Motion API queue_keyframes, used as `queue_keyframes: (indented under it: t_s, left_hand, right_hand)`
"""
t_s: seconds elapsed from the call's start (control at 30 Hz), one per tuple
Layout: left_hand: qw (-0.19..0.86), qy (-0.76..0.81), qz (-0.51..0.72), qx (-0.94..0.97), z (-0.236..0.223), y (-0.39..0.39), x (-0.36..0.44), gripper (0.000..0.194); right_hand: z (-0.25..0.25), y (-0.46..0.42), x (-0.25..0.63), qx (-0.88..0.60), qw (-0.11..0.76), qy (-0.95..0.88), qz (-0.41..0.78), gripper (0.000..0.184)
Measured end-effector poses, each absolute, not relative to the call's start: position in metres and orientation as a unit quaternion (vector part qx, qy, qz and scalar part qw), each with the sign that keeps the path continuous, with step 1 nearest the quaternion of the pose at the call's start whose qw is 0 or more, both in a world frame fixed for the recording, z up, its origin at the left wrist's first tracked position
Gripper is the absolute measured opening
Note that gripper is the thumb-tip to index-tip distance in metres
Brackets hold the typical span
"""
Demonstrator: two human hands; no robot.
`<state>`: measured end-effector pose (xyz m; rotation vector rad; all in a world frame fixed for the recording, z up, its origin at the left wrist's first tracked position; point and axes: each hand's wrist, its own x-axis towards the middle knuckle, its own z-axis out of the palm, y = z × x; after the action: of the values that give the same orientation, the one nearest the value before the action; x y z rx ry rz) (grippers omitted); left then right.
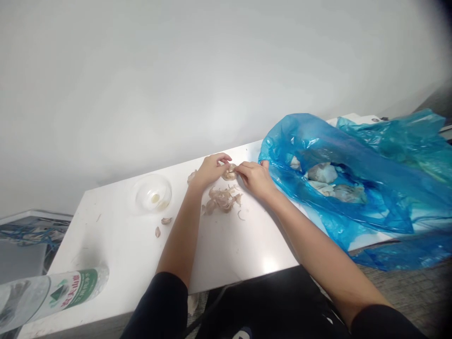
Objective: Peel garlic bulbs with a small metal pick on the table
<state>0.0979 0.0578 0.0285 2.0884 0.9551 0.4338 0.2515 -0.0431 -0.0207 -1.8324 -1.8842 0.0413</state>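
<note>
My left hand (209, 170) and my right hand (254, 178) meet at the far side of the white table (116, 240), both closed on a garlic bulb (230, 173) held between their fingertips. Just below the hands lies a pile of papery garlic skins (223, 200). Two loose cloves (162, 225) lie to the left of my left forearm. A small clear bowl (152, 194) with a peeled clove or two in it stands further left.
A large blue plastic bag (353, 188) holding more garlic bulbs (323, 173) covers the table's right end and hangs over its front edge. A plastic bottle with a green label (52, 294) lies at the near left corner. A white wall runs behind the table.
</note>
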Motion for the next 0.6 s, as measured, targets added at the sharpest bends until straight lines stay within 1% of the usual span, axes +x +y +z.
queue_keyframes:
  t_s: [0.2,0.33,0.6]
  left_hand:
    - [0.396,0.359,0.171,0.828,0.028,0.057,0.098,0.023]
    - [0.39,0.364,0.174,0.828,0.027,0.058,0.097,0.023]
    - [0.38,0.37,0.156,0.833,0.029,0.057,0.096,0.023]
  right_hand:
    - [-0.014,-0.049,0.256,-0.667,0.228,-0.709,0.017,0.031]
    - [-0.006,-0.056,0.262,-0.648,0.196,-0.734,0.046,0.033]
    - [0.009,-0.067,0.274,-0.643,0.139,-0.745,0.111,0.029]
